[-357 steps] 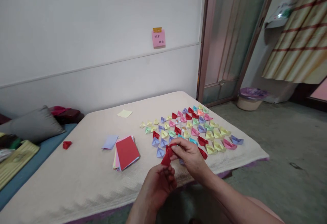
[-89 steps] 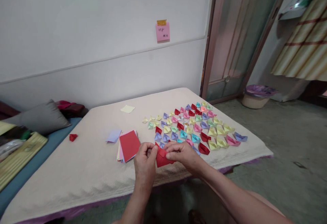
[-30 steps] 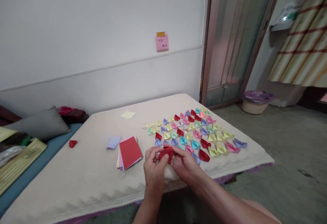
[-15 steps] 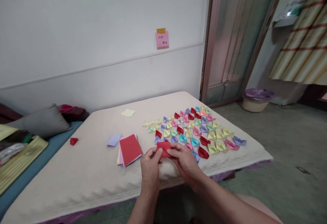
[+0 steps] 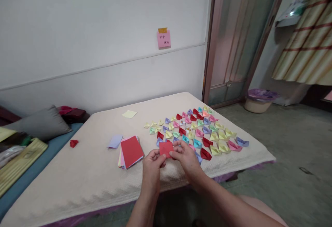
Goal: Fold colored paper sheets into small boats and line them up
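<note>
A small square of red paper point(image 5: 166, 149) is held up between my two hands above the front edge of the cloth-covered table point(image 5: 90, 171). My left hand point(image 5: 152, 164) pinches its lower left side with thumb and fingers. On the right side, my right hand point(image 5: 185, 158) grips it with the thumb in front and fingers behind. Just beyond stand many folded paper boats point(image 5: 206, 153) in rows, in red, yellow, blue, pink, green and purple. Left of my hands lies a stack of paper sheets point(image 5: 131, 151) topped by a red one.
Purple paper pieces point(image 5: 114, 141) lie beside the stack, a pale yellow sheet point(image 5: 129, 113) farther back. A crumpled-looking red paper piece point(image 5: 74, 143) is at the left. A grey pillow point(image 5: 43, 123) rests beyond the table's left edge. A lined bin point(image 5: 258, 101) stands on the floor at right.
My thumbs have shifted down and outward on the red paper, so more of its front face shows flat. Both hands still hold it in nearly the same place.
</note>
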Demonstrator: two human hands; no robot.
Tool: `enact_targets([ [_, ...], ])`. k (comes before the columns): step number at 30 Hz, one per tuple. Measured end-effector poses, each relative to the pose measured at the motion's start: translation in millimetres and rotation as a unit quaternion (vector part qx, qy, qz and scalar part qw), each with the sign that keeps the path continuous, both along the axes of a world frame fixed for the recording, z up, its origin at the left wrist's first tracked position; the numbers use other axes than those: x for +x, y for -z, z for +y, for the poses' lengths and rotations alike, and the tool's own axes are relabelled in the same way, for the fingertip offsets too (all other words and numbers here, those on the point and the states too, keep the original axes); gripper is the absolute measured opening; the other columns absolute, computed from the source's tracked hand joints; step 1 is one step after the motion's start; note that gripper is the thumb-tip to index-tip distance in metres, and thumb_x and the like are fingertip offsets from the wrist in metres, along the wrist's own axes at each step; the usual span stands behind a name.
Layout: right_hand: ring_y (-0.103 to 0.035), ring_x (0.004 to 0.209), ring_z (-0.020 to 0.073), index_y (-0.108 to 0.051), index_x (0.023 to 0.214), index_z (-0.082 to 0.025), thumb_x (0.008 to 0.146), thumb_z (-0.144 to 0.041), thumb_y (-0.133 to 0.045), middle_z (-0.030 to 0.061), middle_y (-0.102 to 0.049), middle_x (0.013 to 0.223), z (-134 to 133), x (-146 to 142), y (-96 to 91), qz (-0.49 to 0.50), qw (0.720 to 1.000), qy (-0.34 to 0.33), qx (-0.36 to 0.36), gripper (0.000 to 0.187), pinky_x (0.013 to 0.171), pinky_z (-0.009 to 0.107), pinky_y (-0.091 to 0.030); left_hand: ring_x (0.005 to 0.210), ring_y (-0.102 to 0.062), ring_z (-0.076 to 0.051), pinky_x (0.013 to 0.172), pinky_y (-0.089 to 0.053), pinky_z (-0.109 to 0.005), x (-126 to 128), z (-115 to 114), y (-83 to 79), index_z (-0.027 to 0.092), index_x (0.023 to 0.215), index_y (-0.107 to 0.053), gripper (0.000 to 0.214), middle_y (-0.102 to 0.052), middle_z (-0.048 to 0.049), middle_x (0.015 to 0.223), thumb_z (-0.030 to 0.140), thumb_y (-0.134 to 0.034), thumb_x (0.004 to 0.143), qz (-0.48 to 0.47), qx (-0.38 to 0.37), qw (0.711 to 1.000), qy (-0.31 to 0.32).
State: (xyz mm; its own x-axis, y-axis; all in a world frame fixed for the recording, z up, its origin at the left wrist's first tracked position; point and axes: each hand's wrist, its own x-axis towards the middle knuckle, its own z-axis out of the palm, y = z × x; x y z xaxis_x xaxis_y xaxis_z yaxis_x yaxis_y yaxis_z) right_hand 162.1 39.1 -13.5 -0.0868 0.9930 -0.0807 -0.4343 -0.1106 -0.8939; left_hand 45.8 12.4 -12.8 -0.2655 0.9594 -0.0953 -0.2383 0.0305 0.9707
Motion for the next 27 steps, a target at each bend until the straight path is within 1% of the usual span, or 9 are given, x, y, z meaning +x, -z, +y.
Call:
enact_targets([
  [3, -0.051, 0.051, 0.0109, -0.052, 0.088, -0.021, 0.058, -0.014, -0.068, -0.0092, -0.055, 0.054, -0.5, 1.6, -3.5, -0.018, 1.0, -0.008, 0.016, 0.035, 0.056, 0.023, -0.037, 0.048, -0.043, -0.006, 0.05, -0.034, -0.017, -2.7, 0.6, 0.6, 0.012, 0.08, -0.064, 0.021, -0.054, 0.0039, 0.056, 0.027, -0.07, 0.066, -0.002, 0.004, 1.0, 0.003],
  [6, -0.053, 0.056, 0.0121, -0.055, 0.093, -0.02, 0.059, -0.014, -0.068, -0.0071, -0.058, 0.058, 1.0, 3.9, -5.3, -0.036, 0.998, -0.023, 0.038, 0.037, 0.059, 0.025, -0.039, 0.049, -0.044, -0.006, 0.05, -0.034, -0.018, -5.2, 1.6, 1.2, 0.013, 0.078, -0.064, 0.02, -0.053, 0.0036, 0.055, 0.029, -0.069, 0.068, 0.001, 0.014, 1.0, 0.002],
  [10, -0.053, 0.059, 0.0123, -0.061, 0.088, -0.018, 0.062, -0.017, -0.067, -0.0038, -0.06, 0.063, 4.4, 7.9, -4.5, -0.046, 0.997, -0.019, 0.059, 0.027, 0.059, 0.025, -0.039, 0.047, -0.042, -0.006, 0.049, -0.032, -0.017, -7.2, 1.5, 0.7, 0.013, 0.073, -0.063, 0.018, -0.051, 0.0044, 0.05, 0.028, -0.07, 0.067, 0.004, 0.007, 1.0, 0.02],
  [15, -0.053, 0.063, 0.0134, -0.067, 0.081, -0.02, 0.062, -0.016, -0.067, -0.0028, -0.06, 0.066, 7.3, 12.2, -4.2, -0.056, 0.995, 0.002, 0.086, 0.02, 0.061, 0.026, -0.039, 0.047, -0.042, -0.006, 0.049, -0.031, -0.017, -6.7, -1.0, -3.1, 0.013, 0.075, -0.063, 0.018, -0.052, 0.0041, 0.053, 0.027, -0.07, 0.067, 0.002, 0.004, 1.0, 0.028],
  [20, -0.054, 0.067, 0.0166, -0.069, 0.071, -0.021, 0.062, -0.015, -0.064, -0.0007, -0.063, 0.068, 7.2, 16.3, -9.2, -0.101, 0.989, 0.017, 0.109, 0.012, 0.065, 0.028, -0.041, 0.048, -0.043, -0.006, 0.049, -0.031, -0.017, -7.6, -1.8, -5.3, 0.013, 0.074, -0.064, 0.018, -0.054, 0.0039, 0.055, 0.027, -0.071, 0.065, 0.005, 0.002, 1.0, 0.03],
  [23, -0.054, 0.07, 0.0173, -0.069, 0.068, -0.021, 0.062, -0.014, -0.062, -0.0004, -0.063, 0.07, 7.4, 18.5, -12.0, -0.126, 0.982, 0.022, 0.138, 0.012, 0.068, 0.029, -0.041, 0.047, -0.042, -0.005, 0.048, -0.031, -0.017, -8.4, -2.3, -6.6, 0.013, 0.074, -0.064, 0.017, -0.054, 0.0036, 0.056, 0.026, -0.071, 0.065, 0.006, 0.004, 0.999, 0.032],
  [27, -0.052, 0.065, 0.0156, -0.069, 0.067, -0.022, 0.062, -0.015, -0.063, -0.0016, -0.062, 0.066, 7.2, 19.6, -13.9, -0.121, 0.981, 0.004, 0.153, 0.011, 0.063, 0.027, -0.039, 0.047, -0.041, -0.005, 0.047, -0.03, -0.016, -8.7, -3.2, -8.7, 0.012, 0.074, -0.065, 0.017, -0.053, 0.0036, 0.054, 0.025, -0.07, 0.065, 0.0, 0.006, 0.999, 0.044],
])
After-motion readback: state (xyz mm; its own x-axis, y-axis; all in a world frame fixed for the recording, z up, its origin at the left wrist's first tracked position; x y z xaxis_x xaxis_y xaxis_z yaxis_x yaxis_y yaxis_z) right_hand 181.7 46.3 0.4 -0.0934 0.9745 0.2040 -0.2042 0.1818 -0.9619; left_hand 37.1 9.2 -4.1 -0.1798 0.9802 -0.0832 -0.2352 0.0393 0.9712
